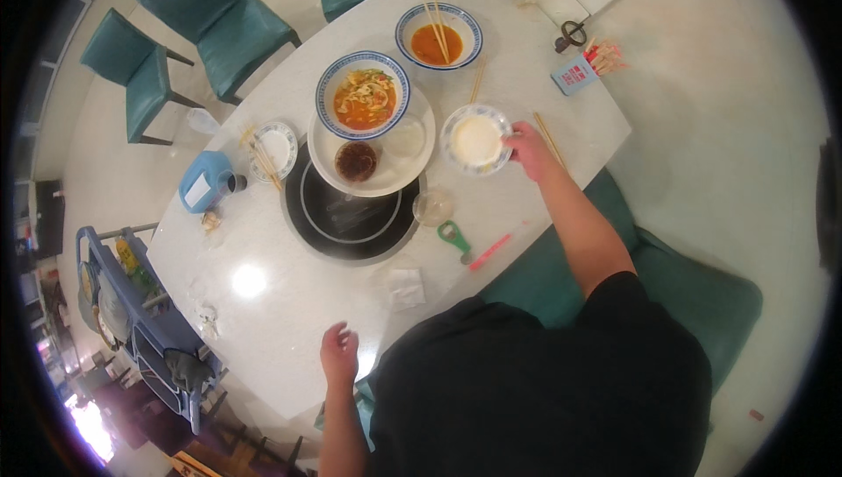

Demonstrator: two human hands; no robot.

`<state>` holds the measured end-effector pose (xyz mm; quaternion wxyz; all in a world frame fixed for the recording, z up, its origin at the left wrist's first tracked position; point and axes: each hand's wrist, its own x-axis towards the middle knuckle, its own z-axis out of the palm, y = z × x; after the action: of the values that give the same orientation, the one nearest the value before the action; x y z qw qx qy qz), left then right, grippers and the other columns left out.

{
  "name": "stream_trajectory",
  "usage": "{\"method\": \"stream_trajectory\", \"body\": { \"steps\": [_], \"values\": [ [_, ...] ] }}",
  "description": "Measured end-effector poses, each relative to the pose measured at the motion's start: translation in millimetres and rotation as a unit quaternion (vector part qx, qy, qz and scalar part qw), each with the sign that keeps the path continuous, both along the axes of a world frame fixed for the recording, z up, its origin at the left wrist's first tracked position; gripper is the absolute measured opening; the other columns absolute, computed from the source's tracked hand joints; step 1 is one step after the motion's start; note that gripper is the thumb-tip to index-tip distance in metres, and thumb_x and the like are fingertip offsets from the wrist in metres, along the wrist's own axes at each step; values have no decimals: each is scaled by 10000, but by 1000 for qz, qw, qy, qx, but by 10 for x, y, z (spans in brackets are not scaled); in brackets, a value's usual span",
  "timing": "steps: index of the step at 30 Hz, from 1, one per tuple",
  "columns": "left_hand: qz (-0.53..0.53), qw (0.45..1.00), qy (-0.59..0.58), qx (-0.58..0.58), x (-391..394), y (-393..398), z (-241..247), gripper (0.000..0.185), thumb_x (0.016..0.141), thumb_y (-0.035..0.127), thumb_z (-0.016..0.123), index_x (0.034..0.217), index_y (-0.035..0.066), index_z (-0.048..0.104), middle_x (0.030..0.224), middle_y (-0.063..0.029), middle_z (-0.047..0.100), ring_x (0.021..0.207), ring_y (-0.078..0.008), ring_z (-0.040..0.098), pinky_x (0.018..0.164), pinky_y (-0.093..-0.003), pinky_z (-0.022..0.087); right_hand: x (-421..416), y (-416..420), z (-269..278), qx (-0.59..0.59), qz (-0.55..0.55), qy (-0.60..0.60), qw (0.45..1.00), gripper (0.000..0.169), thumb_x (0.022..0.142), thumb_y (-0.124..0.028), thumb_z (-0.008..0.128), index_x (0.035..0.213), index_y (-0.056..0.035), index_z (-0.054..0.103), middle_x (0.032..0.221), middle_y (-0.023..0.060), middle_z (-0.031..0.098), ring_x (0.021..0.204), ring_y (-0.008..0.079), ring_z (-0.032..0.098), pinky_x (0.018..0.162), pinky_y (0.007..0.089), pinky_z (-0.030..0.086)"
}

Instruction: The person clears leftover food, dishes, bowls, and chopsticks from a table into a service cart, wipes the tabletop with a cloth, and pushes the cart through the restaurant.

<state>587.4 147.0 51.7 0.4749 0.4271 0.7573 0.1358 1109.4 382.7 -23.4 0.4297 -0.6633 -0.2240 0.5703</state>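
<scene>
My right hand (528,148) grips the right rim of a small patterned plate (450,147) with a pale middle. A pair of wooden chopsticks (547,138) lies beside that hand, partly hidden by it. My left hand (340,352) hangs near the table's front edge, fingers loosely curled, and I see nothing in it. Left of the small plate, a large white plate (424,125) carries a blue-rimmed bowl (364,123) of orange soup with food bits, plus a small round of dark sauce (356,161). The large plate overlaps a round black cooktop (348,227).
Another soup bowl (431,49) holds chopsticks. A clear plastic cup (433,207), green bottle opener (452,235), pink strip (490,252) and napkin (406,288) lie nearer me. A blue jug (205,178) stands left, a toothpick box (574,76) right. A utility cart (141,319) adjoins the left edge.
</scene>
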Motion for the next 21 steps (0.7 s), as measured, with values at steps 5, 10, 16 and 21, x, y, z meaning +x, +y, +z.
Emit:
{"method": "stream_trajectory", "body": {
  "steps": [5, 10, 16, 21],
  "values": [
    [48, 945, -323, -23, 723, 895, 68, 524, 897, 159, 629, 1369, -1, 465, 1310, -148, 572, 1118, -270, 604, 926, -373, 498, -887, -314, 446, -61, 157, 115, 979, 375, 829, -102, 684, 1165, 6, 557, 1083, 131, 629, 961, 242, 651, 790, 388, 553],
    [152, 835, -523, -76, 793, 1131, 71, 676, 819, 119, 582, 1448, -4, 367, 1407, -186, 499, 1279, -326, 514, 1048, -489, 437, -1804, -499, 509, -88, 285, 189, 936, 351, 855, -116, 680, 1168, -4, 565, 1045, 104, 631, 924, 206, 642, 771, 357, 545],
    [279, 809, -517, -16, 264, 612, 63, 694, 742, 45, 561, 1409, -50, 397, 1386, -181, 517, 1268, -337, 522, 1079, -476, 430, -1941, 23, 411, -34, 384, 254, 887, 254, 940, -203, 628, 1134, -44, 591, 948, 66, 662, 790, 177, 653, 717, 303, 545],
    [351, 803, -480, 34, -211, 175, 213, 685, 709, 23, 527, 1380, -70, 426, 1343, -187, 544, 1258, -338, 522, 1074, -465, 426, -868, 1325, -487, 17, -104, 140, 985, 238, 952, -255, 560, 885, -30, 588, 740, 98, 632, 594, 199, 596, 503, 348, 477]
  ]
}}
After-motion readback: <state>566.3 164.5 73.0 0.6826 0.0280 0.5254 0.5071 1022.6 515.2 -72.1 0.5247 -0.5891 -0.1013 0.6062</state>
